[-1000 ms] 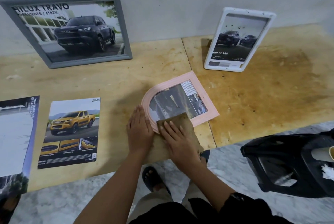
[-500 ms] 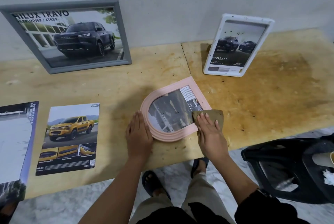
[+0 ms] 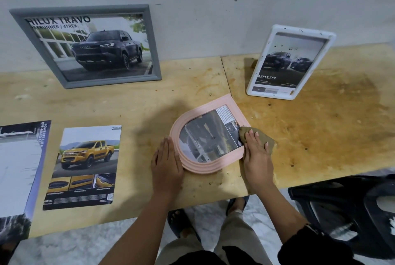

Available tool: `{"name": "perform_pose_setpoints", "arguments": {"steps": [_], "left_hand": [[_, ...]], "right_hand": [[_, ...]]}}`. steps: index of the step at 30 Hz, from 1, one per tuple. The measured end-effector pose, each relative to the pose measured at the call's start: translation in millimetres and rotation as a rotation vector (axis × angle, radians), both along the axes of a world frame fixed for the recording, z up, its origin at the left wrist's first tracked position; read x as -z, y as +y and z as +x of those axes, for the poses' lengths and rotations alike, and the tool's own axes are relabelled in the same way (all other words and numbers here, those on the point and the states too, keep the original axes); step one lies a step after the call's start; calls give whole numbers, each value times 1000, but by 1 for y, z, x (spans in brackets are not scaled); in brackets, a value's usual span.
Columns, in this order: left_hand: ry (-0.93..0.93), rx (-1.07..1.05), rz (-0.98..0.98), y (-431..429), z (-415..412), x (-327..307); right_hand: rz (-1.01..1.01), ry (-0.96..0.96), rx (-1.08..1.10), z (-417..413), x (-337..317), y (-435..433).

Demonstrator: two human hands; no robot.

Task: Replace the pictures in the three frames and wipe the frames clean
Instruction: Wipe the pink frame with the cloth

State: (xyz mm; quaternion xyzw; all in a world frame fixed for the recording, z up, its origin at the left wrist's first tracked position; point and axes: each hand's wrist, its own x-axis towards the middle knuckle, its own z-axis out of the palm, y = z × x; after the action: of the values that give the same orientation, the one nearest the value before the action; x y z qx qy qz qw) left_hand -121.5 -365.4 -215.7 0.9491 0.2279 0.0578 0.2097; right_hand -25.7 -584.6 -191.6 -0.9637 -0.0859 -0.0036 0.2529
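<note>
Head view: the pink frame [image 3: 205, 167] is seen lying flat on the counter [image 3: 320, 136], close to its near edge, between the two hands. The left hand [image 3: 167, 164] is laid flat and open on the counter, with its side touching the frame's round left rim. The right hand [image 3: 256, 155] is open too, with straight fingers pressed down on a brown cloth [image 3: 270, 142] at the frame's right side. This frame is judged to be in the middle of being wiped. If the cloth is pushed hard and the left hand is lifted, the frame could be slid along the counter or off the near edge. Marks could be smeared if the cloth is dirty. The grey frame [image 3: 154, 46] and the white frame [image 3: 299, 28] are leaned on the wall at the far side. Specks are seen on the white one, so it may not be wiped yet.
</note>
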Motion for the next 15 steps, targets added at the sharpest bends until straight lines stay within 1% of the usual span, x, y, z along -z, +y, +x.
{"name": "perform_pose_setpoints", "arguments": {"steps": [9,15], "left_hand": [[-8,6,-10,0,0,2],[-18,-3,-49,-1,2,4]], "right_hand": [[-161,45,-100,22,-9,4],[-197,64,-149,43,-12,12]]}}
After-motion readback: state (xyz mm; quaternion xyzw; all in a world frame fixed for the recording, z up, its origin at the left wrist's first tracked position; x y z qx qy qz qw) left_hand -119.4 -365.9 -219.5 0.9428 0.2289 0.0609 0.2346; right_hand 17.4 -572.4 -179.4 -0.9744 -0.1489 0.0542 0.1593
